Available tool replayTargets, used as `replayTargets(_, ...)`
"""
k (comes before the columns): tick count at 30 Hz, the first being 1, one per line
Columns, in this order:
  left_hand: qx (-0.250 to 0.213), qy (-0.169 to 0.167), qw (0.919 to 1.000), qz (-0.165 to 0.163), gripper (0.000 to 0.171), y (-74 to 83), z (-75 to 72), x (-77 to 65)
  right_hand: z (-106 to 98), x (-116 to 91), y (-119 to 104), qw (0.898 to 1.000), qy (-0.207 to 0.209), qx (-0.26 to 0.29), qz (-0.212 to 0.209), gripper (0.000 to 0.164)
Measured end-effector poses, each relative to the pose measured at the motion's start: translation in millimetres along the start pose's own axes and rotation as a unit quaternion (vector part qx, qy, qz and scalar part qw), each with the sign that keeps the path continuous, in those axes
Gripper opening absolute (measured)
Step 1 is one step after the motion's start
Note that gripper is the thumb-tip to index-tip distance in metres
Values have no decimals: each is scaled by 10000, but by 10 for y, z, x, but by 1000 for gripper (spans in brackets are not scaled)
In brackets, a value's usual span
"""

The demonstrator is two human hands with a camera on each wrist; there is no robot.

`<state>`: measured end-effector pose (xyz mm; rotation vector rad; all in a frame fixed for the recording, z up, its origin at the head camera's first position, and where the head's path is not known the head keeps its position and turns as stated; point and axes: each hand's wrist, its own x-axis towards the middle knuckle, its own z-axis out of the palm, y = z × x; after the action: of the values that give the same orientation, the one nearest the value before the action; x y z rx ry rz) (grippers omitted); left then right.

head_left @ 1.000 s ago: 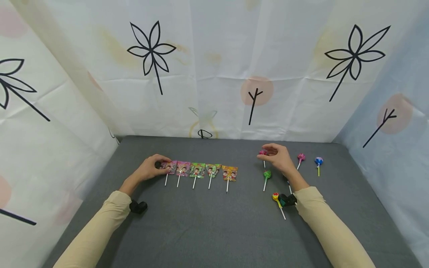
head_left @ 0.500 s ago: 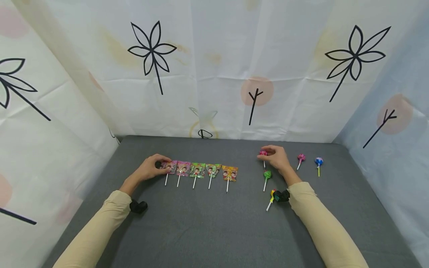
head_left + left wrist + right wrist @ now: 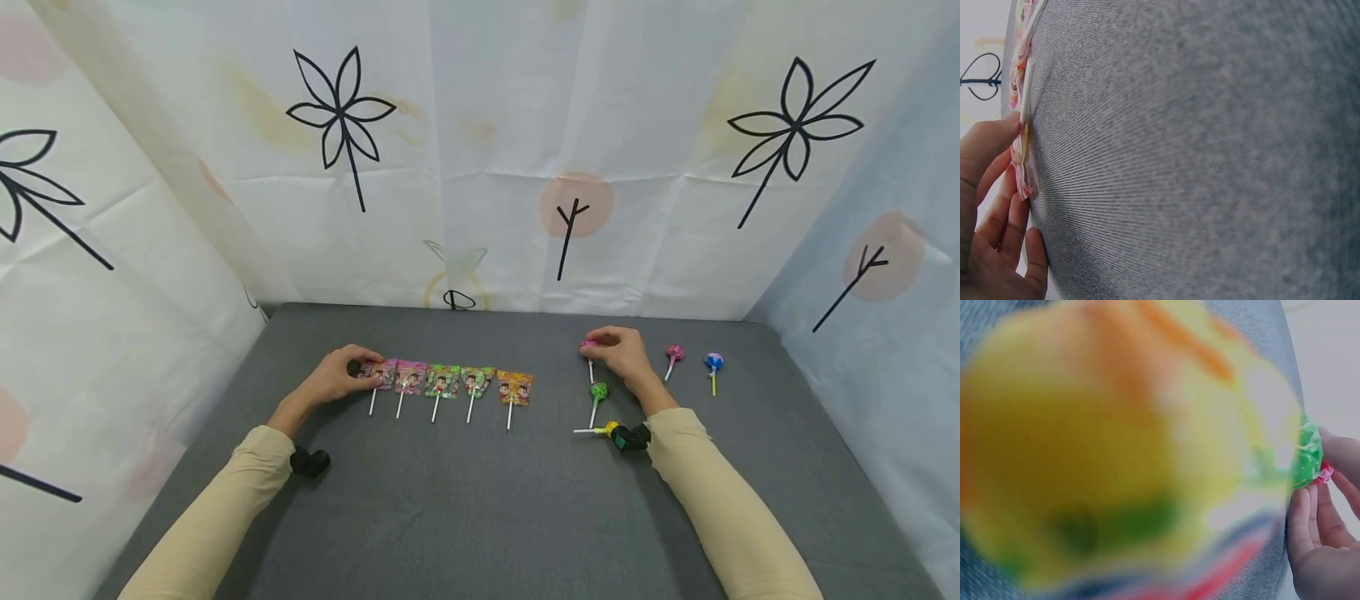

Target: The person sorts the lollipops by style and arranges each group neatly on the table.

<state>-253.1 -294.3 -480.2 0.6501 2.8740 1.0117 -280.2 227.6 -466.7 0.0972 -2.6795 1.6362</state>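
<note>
At the left end of a row of flat-wrapped lollipops, my left hand (image 3: 343, 377) pinches the wrapper of a pink-wrapped lollipop (image 3: 385, 375); its white stick (image 3: 1028, 90) shows in the left wrist view. Farther right, my right hand (image 3: 621, 354) holds a pink ball lollipop (image 3: 588, 344) by its head, stick toward me. Just below it lies a green ball lollipop (image 3: 597, 390). A yellow lollipop (image 3: 611, 429) lies sideways against the black wrist camera, stick pointing left. Blurred, its yellow head (image 3: 1116, 450) fills most of the right wrist view.
The row continues with another pink packet (image 3: 410, 377), two green packets (image 3: 442, 381) and an orange one (image 3: 514, 388). A pink ball lollipop (image 3: 675, 352) and a blue one (image 3: 714, 361) lie right of my right hand. A patterned cloth (image 3: 495, 167) hangs behind the grey table (image 3: 450, 517).
My right forearm has shifted left. The yellow lollipop has moved up and left and swung round, its stick now pointing left. The held pink lollipop has barely shifted; my left hand stays put.
</note>
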Motion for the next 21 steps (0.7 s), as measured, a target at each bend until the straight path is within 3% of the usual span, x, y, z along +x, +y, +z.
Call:
replayTargets(14, -27, 17, 10000, -2, 39, -6, 4, -8, -19, -91, -63, 9973, -7, 709, -186, 33)
replayTargets(21, -6, 9, 10000, -58, 38, 8, 2, -11, -34, -188, -67, 9966, -113, 809, -140, 37)
